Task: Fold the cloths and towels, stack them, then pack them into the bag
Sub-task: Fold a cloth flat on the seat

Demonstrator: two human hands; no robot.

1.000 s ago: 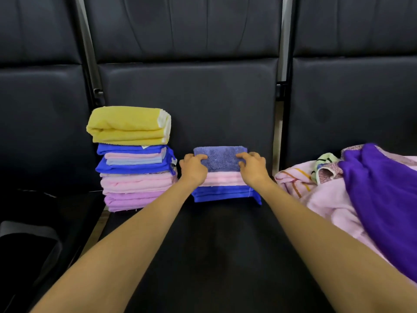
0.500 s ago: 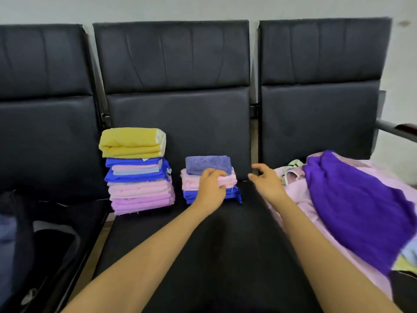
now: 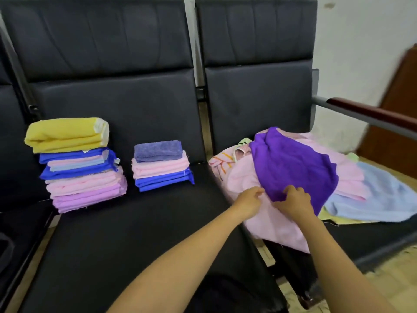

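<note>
Two bare hands are working at the near edge of a purple cloth (image 3: 293, 163), which is lying crumpled on a loose pile. The right hand (image 3: 293, 201) is gripping that edge with curled fingers. The left hand (image 3: 250, 199) is meeting the edge just left of it, fingers curled; whether it is pinching fabric is unclear. A pink towel (image 3: 270, 224) is lying beneath the purple cloth, and a light blue towel (image 3: 372, 199) is lying to its right. Well left of it, a small folded stack (image 3: 161, 166) and a taller folded stack (image 3: 76, 166) are sitting.

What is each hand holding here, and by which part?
The right hand grips the purple cloth by its near edge. The left hand curls beside that edge; whether it holds cloth cannot be told.
</note>
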